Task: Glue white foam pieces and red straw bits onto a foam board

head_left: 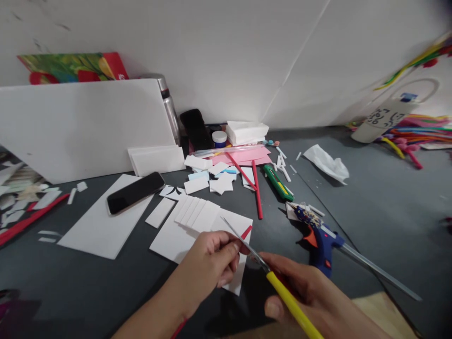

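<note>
My right hand (310, 292) is wrapped round a pair of scissors (293, 306) with a yellow handle, its metal blades pointing up and left. Closed in a pinch, my left hand (219, 259) grips a narrow red strip (247, 231), whose short end sticks out beside the blades. Whether the blades touch the strip I cannot tell. Both hands are over a white sheet (165, 242), on which several white rectangular cards (199, 212) lie overlapped in a row.
On the right lies a blue glue gun (323, 245) with a long glue stick, near a green cutter (277, 182). A black phone (136, 193) rests on paper at left. Red strips (257, 190), card scraps (197, 183), a white bottle (383, 117) and a white board (84, 127) stand or lie around.
</note>
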Available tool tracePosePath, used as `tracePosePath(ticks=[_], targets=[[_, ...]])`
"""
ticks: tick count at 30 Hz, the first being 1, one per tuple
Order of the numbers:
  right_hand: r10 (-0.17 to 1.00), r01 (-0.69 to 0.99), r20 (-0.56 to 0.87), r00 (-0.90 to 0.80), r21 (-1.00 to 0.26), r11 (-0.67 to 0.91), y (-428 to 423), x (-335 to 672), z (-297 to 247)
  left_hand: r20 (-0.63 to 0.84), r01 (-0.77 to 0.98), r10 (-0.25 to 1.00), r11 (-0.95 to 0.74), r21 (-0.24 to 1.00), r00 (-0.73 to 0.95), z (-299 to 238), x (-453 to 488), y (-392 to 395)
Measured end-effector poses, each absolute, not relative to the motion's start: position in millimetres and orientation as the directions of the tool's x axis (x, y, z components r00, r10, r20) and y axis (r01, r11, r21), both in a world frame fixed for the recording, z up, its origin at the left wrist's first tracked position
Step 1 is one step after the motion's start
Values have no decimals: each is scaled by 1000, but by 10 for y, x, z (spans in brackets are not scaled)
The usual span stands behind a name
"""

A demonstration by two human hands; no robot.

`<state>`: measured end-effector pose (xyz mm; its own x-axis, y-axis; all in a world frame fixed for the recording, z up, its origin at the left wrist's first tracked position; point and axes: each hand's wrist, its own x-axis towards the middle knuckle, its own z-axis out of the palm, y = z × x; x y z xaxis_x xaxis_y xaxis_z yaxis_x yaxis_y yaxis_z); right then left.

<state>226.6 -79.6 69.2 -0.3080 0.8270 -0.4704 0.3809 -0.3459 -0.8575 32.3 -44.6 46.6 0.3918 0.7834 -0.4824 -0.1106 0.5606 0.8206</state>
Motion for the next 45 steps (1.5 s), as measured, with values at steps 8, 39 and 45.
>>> tracePosePath(ticks=[8, 39, 45], targets=[[806, 482, -464, -368, -837, -261, -760, 2352, 585, -528, -112, 737, 620, 776, 422, 366, 373, -434], [918, 917, -113, -379, 88, 389, 555, 1710, 890, -324, -381, 888, 437, 815, 326, 451, 96, -330], [932, 937, -151, -330, 70, 343, 1158, 1535, 620, -299, -416, 894, 424, 804, 334, 449, 103, -316]])
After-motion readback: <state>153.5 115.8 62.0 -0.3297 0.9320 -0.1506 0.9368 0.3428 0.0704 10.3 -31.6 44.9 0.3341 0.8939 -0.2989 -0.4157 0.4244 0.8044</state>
